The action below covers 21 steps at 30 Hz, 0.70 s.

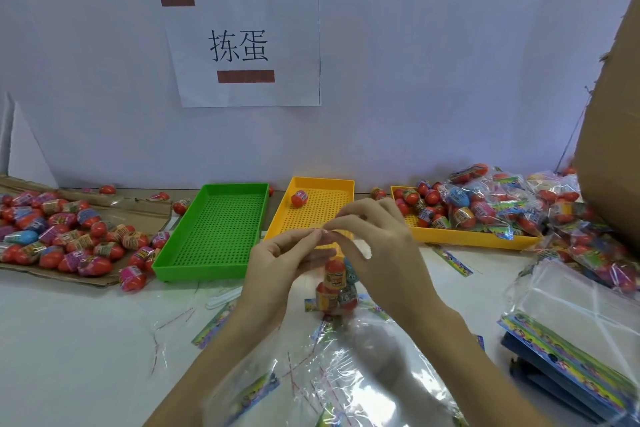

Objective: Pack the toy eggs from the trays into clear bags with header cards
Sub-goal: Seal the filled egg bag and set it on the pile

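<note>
My left hand [277,262] and my right hand [374,243] meet above the table and pinch the top edge of a clear bag [334,291] that hangs between them. Several toy eggs, red-topped with printed wraps, are stacked inside it. The middle yellow tray [341,189] holds one loose toy egg [299,198]. A green tray [207,270] to its left is empty. A second yellow tray [460,238] on the right carries loose eggs and filled bags [478,198].
Loose eggs [69,236] lie on flattened cardboard at the left. Empty clear bags with header cards [568,340] are stacked at the right, more [311,385] lie near me. A cardboard box [613,135] rises at the right. A paper sign [242,45] hangs on the wall.
</note>
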Motion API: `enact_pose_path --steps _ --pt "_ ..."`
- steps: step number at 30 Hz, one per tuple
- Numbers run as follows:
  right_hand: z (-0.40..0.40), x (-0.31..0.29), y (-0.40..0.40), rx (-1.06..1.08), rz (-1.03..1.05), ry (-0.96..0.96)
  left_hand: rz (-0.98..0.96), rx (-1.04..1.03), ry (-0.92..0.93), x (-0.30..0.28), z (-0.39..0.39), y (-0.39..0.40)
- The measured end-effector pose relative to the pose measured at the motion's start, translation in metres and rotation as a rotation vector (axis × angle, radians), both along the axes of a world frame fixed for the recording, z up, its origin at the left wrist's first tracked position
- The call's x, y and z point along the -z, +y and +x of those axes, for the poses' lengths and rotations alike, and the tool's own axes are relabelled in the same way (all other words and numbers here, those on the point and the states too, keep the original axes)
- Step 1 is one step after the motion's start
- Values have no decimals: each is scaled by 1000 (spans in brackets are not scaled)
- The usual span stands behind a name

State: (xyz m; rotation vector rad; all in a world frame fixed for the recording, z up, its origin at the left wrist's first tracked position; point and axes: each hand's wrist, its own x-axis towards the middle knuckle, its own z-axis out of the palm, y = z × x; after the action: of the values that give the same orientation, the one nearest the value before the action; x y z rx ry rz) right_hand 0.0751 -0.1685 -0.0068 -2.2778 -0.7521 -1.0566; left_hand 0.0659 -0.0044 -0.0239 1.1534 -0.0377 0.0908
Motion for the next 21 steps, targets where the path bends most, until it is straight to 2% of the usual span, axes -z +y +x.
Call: enact_pose_path --steps 3,7,10,21 --pt "-1 5 6 -6 15 0 76 -16 -72 2 -1 -2" --pt "1 6 4 16 27 -3 370 -77 -239 5 0 1" --pt "1 5 3 18 32 -17 502 -117 -313 6 -1 1" --pt "4 6 -1 -14 -15 -63 608 -177 -359 5 -6 -2"
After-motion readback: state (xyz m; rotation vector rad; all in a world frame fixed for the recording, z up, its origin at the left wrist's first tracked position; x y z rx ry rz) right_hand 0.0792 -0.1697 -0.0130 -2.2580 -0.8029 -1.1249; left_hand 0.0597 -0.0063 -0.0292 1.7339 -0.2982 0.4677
